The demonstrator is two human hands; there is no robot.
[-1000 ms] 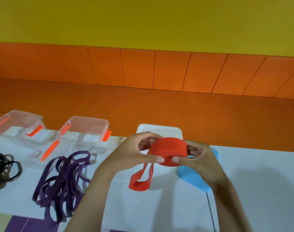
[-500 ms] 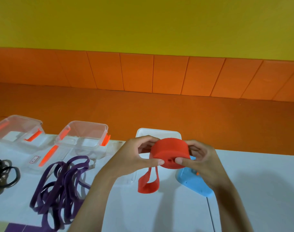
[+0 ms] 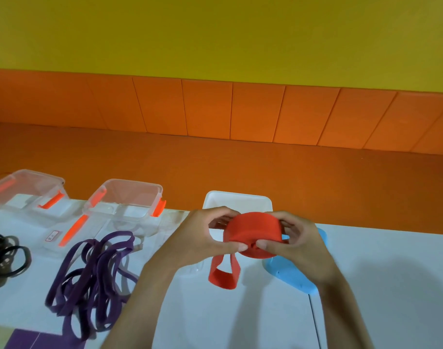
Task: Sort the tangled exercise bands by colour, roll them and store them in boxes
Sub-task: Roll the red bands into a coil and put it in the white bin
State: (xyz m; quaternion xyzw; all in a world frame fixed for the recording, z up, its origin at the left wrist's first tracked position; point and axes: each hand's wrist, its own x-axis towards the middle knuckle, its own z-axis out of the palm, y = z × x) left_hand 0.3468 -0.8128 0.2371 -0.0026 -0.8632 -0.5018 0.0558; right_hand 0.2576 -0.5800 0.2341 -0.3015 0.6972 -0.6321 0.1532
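Two clear boxes (image 3: 133, 183) and a white box (image 3: 236, 195) stand open at the table's (image 3: 391, 273) far edge. The left hand (image 3: 202, 239) and right hand (image 3: 299, 244) pinch the rolled red band (image 3: 253, 230) in front of the white box, partly hiding it. Purple bands (image 3: 94, 273) and black bands (image 3: 7, 253) lie to the left, and a blue lid (image 3: 289, 275) lies under the right wrist.

Words we can read: none.
Sticker (image 3: 51, 235) on the clear lid (image 3: 94, 231): we see red marks, too small to read.

Bright, even light, probably overhead; soft shadows on table (image 3: 404, 311); slight blur, wide-angle bowing at edges.
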